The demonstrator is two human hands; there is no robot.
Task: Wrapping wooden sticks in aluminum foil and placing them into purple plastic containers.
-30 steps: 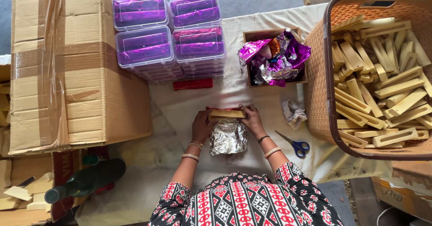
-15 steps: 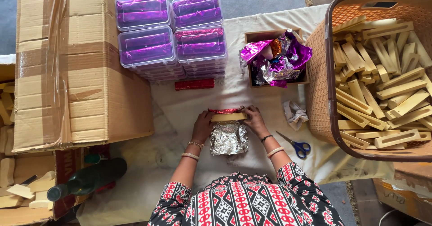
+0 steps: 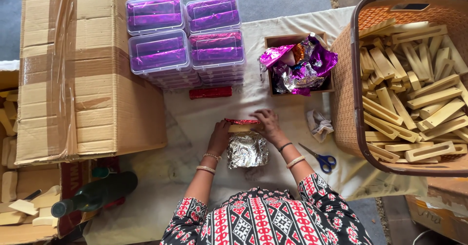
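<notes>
Seen from above on the cloth-covered tabletop (image 3: 195,128): left hand (image 3: 219,137) closed around the near-left end of a pale wooden block (image 3: 242,126), right hand (image 3: 265,123) with fingers curled over its far-right end, pressing a strip of red foil (image 3: 241,121) along the block's far edge. Just below the block, touching it, a crumpled sheet of silver foil (image 3: 247,150). Further out on the cloth, well apart, another red-wrapped bar (image 3: 210,93). To the right of the right forearm, blue-handled scissors (image 3: 321,159) and a crumpled white cloth (image 3: 319,124). Beyond, a small box of purple and silver foil wrappers (image 3: 300,64), four stacks of clear containers with purple contents (image 3: 185,40), a large cardboard box (image 3: 73,74) on the left, a woven basket (image 3: 348,79) of bare wooden blocks on the right
</notes>
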